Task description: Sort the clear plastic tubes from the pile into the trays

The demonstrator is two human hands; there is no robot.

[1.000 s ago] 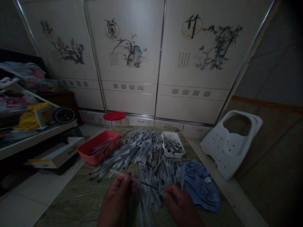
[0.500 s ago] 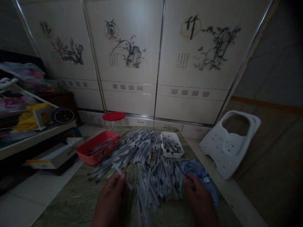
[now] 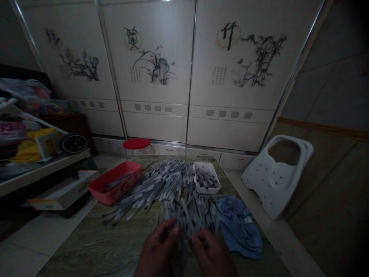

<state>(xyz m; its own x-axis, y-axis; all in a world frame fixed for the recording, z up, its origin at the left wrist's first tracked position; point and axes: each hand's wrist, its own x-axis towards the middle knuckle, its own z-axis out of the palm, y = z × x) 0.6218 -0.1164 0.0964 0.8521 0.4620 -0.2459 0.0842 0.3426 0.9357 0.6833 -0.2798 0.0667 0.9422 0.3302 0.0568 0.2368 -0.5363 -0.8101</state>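
My left hand point(image 3: 161, 246) is closed in a pinch, with a clear plastic pen barrel between thumb and fingers; the barrel is blurred. Close beside it, my right hand point(image 3: 213, 252) is pinched too, its fingertips turned toward the left hand. What it holds is hidden by blur and dim light. Just beyond both hands lies a heap of clear pen barrels point(image 3: 203, 211). Farther back spreads a large pile of slim pens with dark tips point(image 3: 170, 175).
A red plastic basket point(image 3: 115, 184) with some pens stands at left on the table point(image 3: 86, 246). A white tray point(image 3: 208, 190) of pens is at back right. A blue cloth point(image 3: 242, 231) lies near the right edge. Beyond are a red stool point(image 3: 137, 144) and a white folded plastic seat point(image 3: 276, 177).
My hands have come together from well apart, the left moving right and the right moving left. The blue cloth is now uncovered. The view has shifted slightly.
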